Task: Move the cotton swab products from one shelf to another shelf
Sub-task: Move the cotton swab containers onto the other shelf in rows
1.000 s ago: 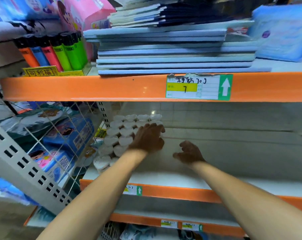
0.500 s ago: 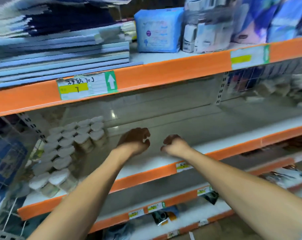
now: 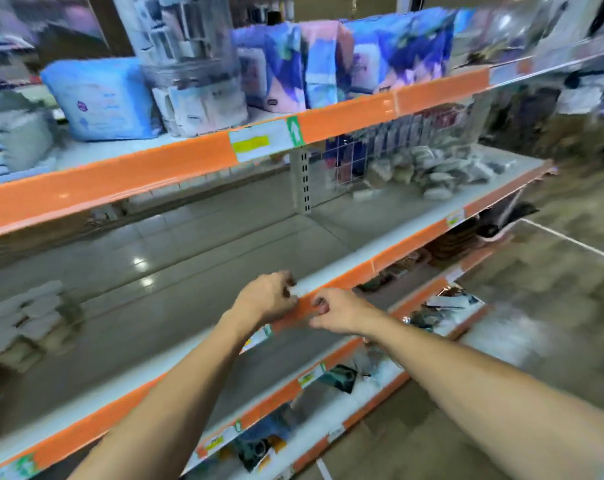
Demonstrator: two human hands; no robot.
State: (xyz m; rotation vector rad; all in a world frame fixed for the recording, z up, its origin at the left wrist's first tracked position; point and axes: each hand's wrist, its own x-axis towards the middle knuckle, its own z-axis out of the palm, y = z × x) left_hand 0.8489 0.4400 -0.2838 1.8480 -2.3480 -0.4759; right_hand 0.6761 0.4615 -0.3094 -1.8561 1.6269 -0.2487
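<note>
The cotton swab tubs [image 3: 27,317], round with white lids, stand in rows at the far left of the middle shelf [image 3: 189,289], blurred by motion. My left hand [image 3: 267,299] and my right hand [image 3: 342,315] hover close together in front of that shelf's orange front edge, well to the right of the tubs. Both have their fingers curled in and hold nothing. Farther right, behind a wire grid [image 3: 345,161], a blurred pile of small packets [image 3: 432,174] lies on the neighbouring shelf bay.
A white slotted upright [image 3: 302,181] divides the two shelf bays. The upper shelf carries soft blue and pink packs [image 3: 103,98]. Lower shelves hold small packaged goods [image 3: 342,379]. The floor [image 3: 553,323] opens to the right.
My left hand has left the cotton swab tubs. Both hands have drawn back to the shelf's front edge, empty, and my view has swung right toward the neighbouring bay.
</note>
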